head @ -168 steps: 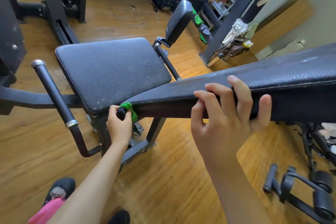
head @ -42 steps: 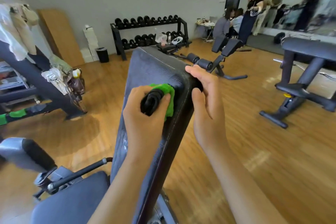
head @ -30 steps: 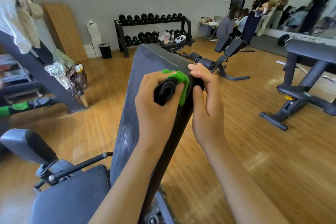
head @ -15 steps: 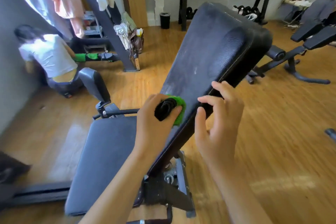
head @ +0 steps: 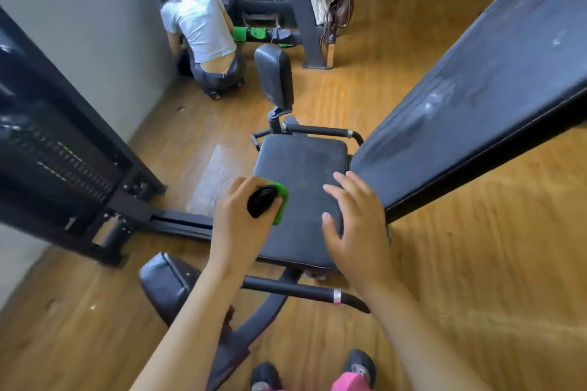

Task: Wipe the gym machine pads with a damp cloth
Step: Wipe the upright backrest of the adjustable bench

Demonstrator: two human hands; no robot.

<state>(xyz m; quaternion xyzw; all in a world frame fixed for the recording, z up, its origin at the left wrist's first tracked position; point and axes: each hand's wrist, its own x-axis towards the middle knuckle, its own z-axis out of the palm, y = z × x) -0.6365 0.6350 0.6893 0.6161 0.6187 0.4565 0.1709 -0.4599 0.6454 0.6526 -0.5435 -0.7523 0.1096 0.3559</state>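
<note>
A black seat pad (head: 301, 165) lies flat in the middle of the view. The long black back pad (head: 482, 79) slopes up from it to the upper right. My left hand (head: 244, 222) is shut on a green cloth (head: 281, 203) wrapped with a black roll, at the seat pad's left near edge. My right hand (head: 355, 222) hovers with fingers spread over the seat pad's right near part, beside the back pad's lower end; whether it touches is unclear.
A small black pad (head: 274, 76) stands upright beyond the seat. Another pad (head: 165, 282) sits low at the near left. A black handle bar (head: 301, 290) crosses below my hands. A weight-stack frame (head: 63, 152) fills the left. A person (head: 200, 32) crouches by the wall.
My view has swung down from the back pad to the seat. My left hand has carried the cloth from the back pad's edge to the seat pad. My right hand has let go of the back pad.
</note>
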